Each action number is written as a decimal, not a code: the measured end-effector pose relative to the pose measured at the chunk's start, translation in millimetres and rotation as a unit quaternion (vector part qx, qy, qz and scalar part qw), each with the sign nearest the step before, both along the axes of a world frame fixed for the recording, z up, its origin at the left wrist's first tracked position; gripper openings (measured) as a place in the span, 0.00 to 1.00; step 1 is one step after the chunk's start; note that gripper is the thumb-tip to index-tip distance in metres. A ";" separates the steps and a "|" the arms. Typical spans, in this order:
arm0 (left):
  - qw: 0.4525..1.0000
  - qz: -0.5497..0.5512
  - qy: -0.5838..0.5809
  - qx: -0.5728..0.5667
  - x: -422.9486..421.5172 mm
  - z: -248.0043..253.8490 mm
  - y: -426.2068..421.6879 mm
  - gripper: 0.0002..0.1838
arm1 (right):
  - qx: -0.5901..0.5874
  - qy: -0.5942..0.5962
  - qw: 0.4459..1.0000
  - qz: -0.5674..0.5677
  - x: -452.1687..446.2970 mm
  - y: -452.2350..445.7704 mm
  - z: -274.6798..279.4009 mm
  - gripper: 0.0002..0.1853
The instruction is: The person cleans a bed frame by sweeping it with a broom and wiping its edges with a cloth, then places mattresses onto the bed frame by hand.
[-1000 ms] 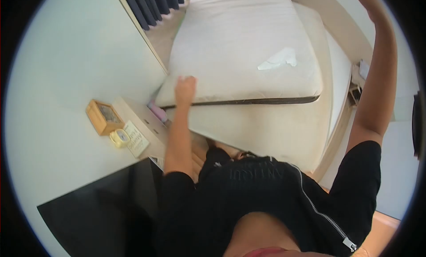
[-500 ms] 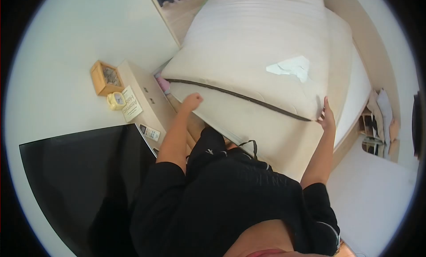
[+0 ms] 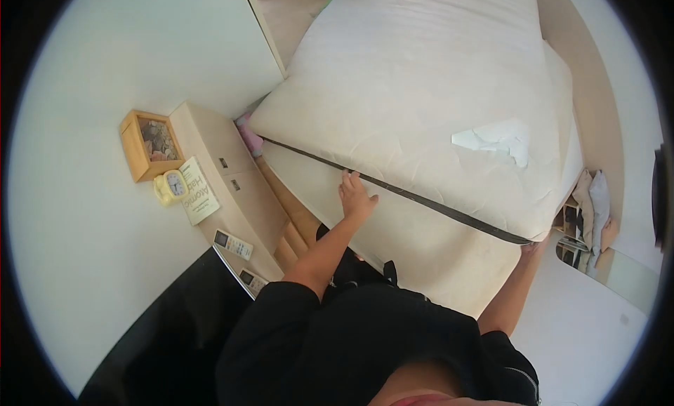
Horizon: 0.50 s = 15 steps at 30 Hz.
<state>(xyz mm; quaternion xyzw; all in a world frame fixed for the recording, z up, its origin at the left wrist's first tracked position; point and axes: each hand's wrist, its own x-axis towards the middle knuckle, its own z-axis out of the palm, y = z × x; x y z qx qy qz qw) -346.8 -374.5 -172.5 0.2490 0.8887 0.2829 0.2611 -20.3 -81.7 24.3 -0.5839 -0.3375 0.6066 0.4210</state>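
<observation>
A thick off-white mattress point(image 3: 400, 90) with a dark band point(image 3: 421, 195) along its near edge lies over a cream layer point(image 3: 393, 227). My left hand point(image 3: 358, 197) is at the middle of that band, fingers bent and apart, with the fingertips at the edge. At the right near corner, my right hand point(image 3: 535, 247) is closed on the mattress; the corner hides most of its fingers. A pale, irregular patch point(image 3: 495, 142) shows on the mattress top.
Along the left stands a cabinet point(image 3: 242, 195) bearing a wooden box point(image 3: 151, 146), a yellow clock point(image 3: 170, 185), a book point(image 3: 200, 192) and remotes point(image 3: 233, 244). A black screen point(image 3: 175, 329) is at lower left. Cushions point(image 3: 593, 199) sit at far right.
My left hand has come forward and right to the dark band, its fingers loosening from a curl. My right hand has moved right and nearer with the corner, now largely hidden by it.
</observation>
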 end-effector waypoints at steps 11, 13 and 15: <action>0.715 -0.031 0.593 0.368 -89.4 195.7 123.9 0.39 | 0.371 0.004 0.901 0.226 -313.1 30.2 192.7 0.20; 0.672 0.026 0.637 0.376 -148.9 250.5 140.8 0.41 | 0.371 0.067 0.815 0.439 -343.8 37.8 242.7 0.23; 0.657 0.057 0.663 0.353 -214.3 288.3 143.1 0.44 | 0.454 0.099 0.680 0.568 -378.5 5.4 258.3 0.23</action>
